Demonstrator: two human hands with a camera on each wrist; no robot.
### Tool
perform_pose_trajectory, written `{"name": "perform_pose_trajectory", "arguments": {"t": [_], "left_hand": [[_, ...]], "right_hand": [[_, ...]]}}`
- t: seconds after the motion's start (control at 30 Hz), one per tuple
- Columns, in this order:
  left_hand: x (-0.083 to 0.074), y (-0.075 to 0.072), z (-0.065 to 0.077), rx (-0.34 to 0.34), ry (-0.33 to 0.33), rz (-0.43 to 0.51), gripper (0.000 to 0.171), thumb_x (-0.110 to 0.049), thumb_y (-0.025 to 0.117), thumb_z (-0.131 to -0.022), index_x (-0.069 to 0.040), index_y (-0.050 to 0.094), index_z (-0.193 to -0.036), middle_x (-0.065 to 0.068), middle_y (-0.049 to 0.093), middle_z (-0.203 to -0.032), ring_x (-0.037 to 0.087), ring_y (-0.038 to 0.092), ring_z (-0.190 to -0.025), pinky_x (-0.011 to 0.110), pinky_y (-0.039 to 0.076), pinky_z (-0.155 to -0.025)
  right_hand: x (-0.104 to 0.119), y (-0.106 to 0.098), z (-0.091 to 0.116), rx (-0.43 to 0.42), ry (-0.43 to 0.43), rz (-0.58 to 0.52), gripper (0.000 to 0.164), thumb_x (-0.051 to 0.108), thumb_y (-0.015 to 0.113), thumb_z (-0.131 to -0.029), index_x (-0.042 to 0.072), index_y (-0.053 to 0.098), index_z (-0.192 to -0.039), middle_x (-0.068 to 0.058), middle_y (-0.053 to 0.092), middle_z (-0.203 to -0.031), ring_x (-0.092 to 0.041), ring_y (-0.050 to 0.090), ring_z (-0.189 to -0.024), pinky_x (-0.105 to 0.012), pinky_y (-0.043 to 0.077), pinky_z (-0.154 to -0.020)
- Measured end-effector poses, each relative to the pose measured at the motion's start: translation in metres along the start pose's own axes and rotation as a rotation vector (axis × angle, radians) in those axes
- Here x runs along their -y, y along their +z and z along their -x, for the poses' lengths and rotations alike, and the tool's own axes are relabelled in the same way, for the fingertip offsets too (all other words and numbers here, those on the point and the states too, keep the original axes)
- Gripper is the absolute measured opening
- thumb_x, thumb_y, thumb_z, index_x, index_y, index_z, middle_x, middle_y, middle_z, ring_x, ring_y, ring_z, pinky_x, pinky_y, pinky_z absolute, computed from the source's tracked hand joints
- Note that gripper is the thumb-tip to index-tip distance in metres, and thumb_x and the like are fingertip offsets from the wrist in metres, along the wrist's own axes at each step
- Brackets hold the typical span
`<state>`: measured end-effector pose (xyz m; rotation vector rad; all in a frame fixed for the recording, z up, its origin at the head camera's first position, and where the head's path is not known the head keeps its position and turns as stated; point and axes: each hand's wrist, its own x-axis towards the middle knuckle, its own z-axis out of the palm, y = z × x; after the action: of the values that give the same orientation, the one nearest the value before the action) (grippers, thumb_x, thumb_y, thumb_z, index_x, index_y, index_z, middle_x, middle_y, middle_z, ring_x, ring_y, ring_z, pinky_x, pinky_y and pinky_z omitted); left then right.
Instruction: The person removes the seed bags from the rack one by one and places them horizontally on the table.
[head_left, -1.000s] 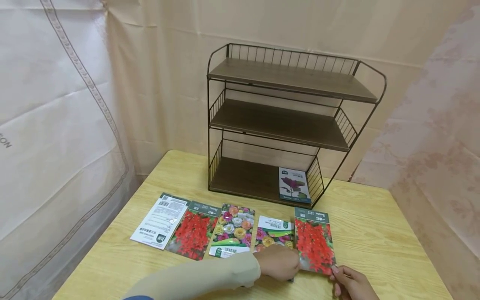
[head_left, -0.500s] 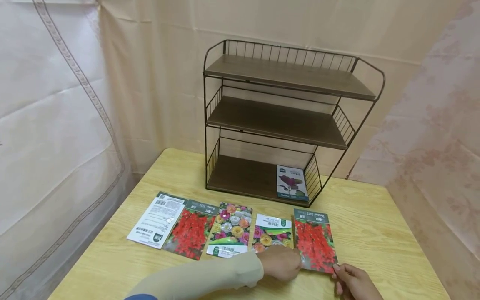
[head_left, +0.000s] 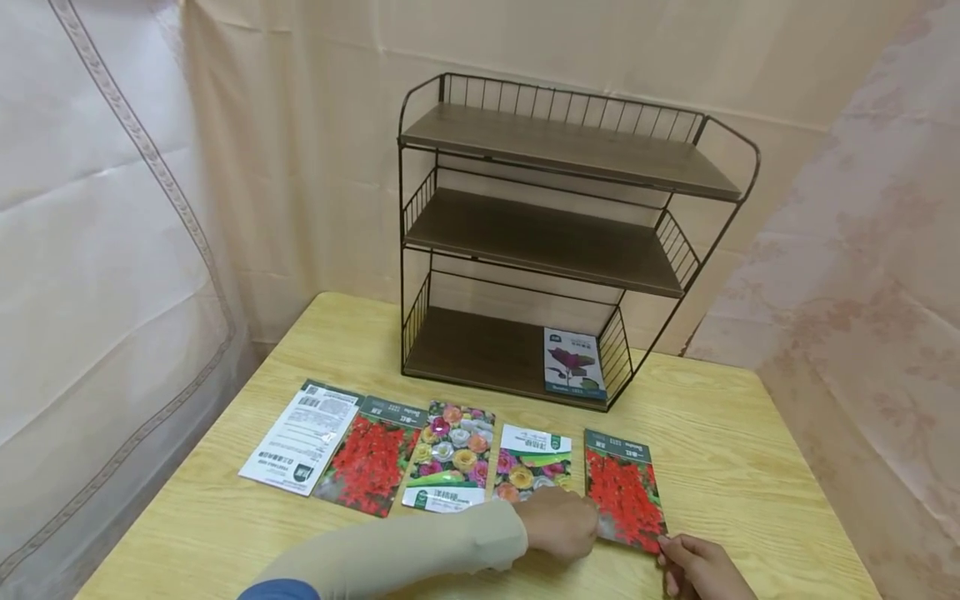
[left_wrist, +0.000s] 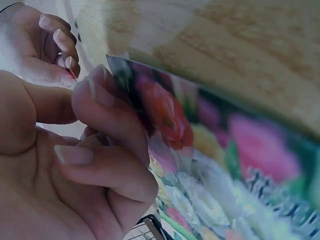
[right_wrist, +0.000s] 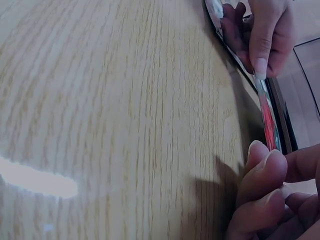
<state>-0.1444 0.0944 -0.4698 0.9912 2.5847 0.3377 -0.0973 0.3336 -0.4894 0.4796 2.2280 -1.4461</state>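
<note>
A seed packet with red flowers (head_left: 625,492) is held at its lower corners by both hands. My left hand (head_left: 558,523) pinches its lower left corner, and my right hand (head_left: 701,567) pinches the lower right one between thumb and fingers. Seen edge-on in the right wrist view, the red packet (right_wrist: 269,117) spans the gap between the two hands. Under the left hand lies a rose-flowered packet (head_left: 531,458), its lower part covered by that hand. The left wrist view has this rose-flowered packet (left_wrist: 210,165) close beside the curled fingers (left_wrist: 115,170).
Farther left on the wooden table (head_left: 735,467) lie another flowered packet (head_left: 450,454), a second red-flowered packet (head_left: 367,458) and a packet with its white printed back up (head_left: 300,437). Behind stands a three-tier wire rack (head_left: 480,342), with a purple-plant packet (head_left: 572,362) on its bottom shelf.
The head view has shifted slightly. The held red packet has moved a little right and toward the person, opening a small gap from the neighbouring packet. Both hands keep their grip.
</note>
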Motion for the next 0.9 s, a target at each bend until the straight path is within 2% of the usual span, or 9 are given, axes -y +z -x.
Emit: {"name": "perform_pose_trajectory", "arguments": {"t": [0.07,0.13,0.2,0.23,0.4,0.5,0.67,0.8,0.9], "left_hand": [[0.0,0.001,0.0,-0.002,0.001,-0.002,0.019,-0.018,0.062,-0.094,-0.028,0.078,-0.092,-0.018,0.068,-0.098,0.008,0.049,-0.064,0.027,0.042,-0.048],[-0.001,0.002,0.0,-0.003,0.0,-0.019,0.018,-0.018,0.063,-0.093,-0.025,0.075,-0.082,-0.014,0.067,-0.085,0.008,0.047,-0.06,0.028,0.042,-0.046],[-0.002,0.003,0.001,-0.011,-0.008,-0.05,0.028,-0.021,0.063,-0.094,-0.024,0.061,-0.066,-0.009,0.058,-0.07,0.01,0.044,-0.055,0.028,0.041,-0.046],[-0.002,0.004,0.002,-0.018,-0.009,-0.065,0.033,-0.023,0.063,-0.095,-0.023,0.056,-0.063,-0.008,0.056,-0.065,0.01,0.044,-0.053,0.028,0.041,-0.046],[0.0,0.001,0.005,-0.042,0.005,-0.085,0.042,-0.028,0.061,-0.101,-0.022,0.049,-0.061,-0.007,0.047,-0.054,0.009,0.042,-0.047,0.027,0.04,-0.042],[0.002,0.0,0.006,-0.034,0.015,-0.061,0.045,-0.028,0.059,-0.103,-0.022,0.048,-0.06,-0.008,0.042,-0.052,0.008,0.037,-0.044,0.024,0.037,-0.04],[0.008,0.001,0.007,-0.015,0.045,0.023,0.05,-0.028,0.053,-0.107,-0.02,0.045,-0.059,-0.009,0.032,-0.046,0.006,0.028,-0.037,0.021,0.03,-0.035],[0.017,0.0,0.004,-0.055,0.108,0.073,0.049,-0.025,0.051,-0.108,-0.02,0.045,-0.059,-0.01,0.031,-0.044,0.005,0.025,-0.035,0.02,0.025,-0.034],[0.026,-0.004,0.0,-0.101,0.135,0.129,0.049,-0.024,0.051,-0.108,-0.02,0.044,-0.059,-0.01,0.032,-0.044,0.004,0.022,-0.036,0.02,0.022,-0.036]], "right_hand": [[0.0,0.003,0.0,-0.036,0.027,0.028,0.034,0.02,0.049,-0.109,0.001,0.065,-0.086,-0.005,0.056,-0.061,-0.012,0.046,-0.048,-0.025,0.039,-0.047],[0.0,0.004,0.0,-0.05,0.044,0.047,0.034,0.019,0.049,-0.109,0.001,0.066,-0.085,-0.005,0.057,-0.061,-0.011,0.046,-0.046,-0.024,0.038,-0.047],[0.0,0.003,0.0,-0.04,0.05,0.059,0.034,0.018,0.048,-0.109,0.001,0.066,-0.085,-0.004,0.057,-0.061,-0.01,0.046,-0.046,-0.024,0.038,-0.048],[-0.001,0.002,-0.001,-0.032,0.045,0.066,0.034,0.018,0.049,-0.109,0.001,0.066,-0.085,-0.004,0.057,-0.061,-0.01,0.046,-0.047,-0.023,0.038,-0.048],[-0.002,-0.003,-0.002,0.028,0.009,0.117,0.036,0.022,0.05,-0.108,0.002,0.066,-0.083,-0.002,0.056,-0.06,-0.01,0.044,-0.048,-0.024,0.039,-0.049],[-0.003,-0.003,-0.002,0.004,0.003,0.173,0.039,0.026,0.053,-0.107,0.006,0.062,-0.075,-0.001,0.054,-0.057,-0.01,0.04,-0.047,-0.024,0.036,-0.049],[-0.004,0.002,-0.001,-0.094,0.013,0.252,0.043,0.029,0.057,-0.104,0.009,0.056,-0.065,0.0,0.05,-0.053,-0.011,0.038,-0.046,-0.025,0.034,-0.049],[-0.002,-0.002,0.0,-0.102,-0.009,0.224,0.043,0.027,0.052,-0.106,0.008,0.057,-0.068,-0.004,0.055,-0.057,-0.011,0.038,-0.046,-0.025,0.036,-0.047],[0.006,-0.009,-0.001,-0.076,-0.02,0.172,0.043,0.028,0.048,-0.109,0.007,0.06,-0.074,-0.004,0.056,-0.06,-0.01,0.038,-0.045,-0.024,0.037,-0.045]]}}
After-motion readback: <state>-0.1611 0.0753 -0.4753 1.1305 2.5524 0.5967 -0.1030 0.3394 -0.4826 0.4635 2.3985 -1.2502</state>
